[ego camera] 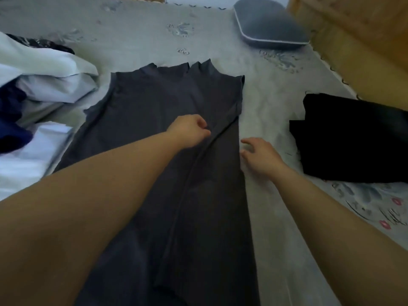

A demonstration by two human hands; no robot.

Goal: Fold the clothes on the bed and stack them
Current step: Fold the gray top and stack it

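Dress (159, 133) flat on bed (265, 102), right side folded in. Left hand (189, 131) pinches the flap; right hand (258, 155) open, empty, at fold edge. Next, probably: fold left side.

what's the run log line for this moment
fold: right side in | left hand pinches grey garment | right hand open at edge | black stack right
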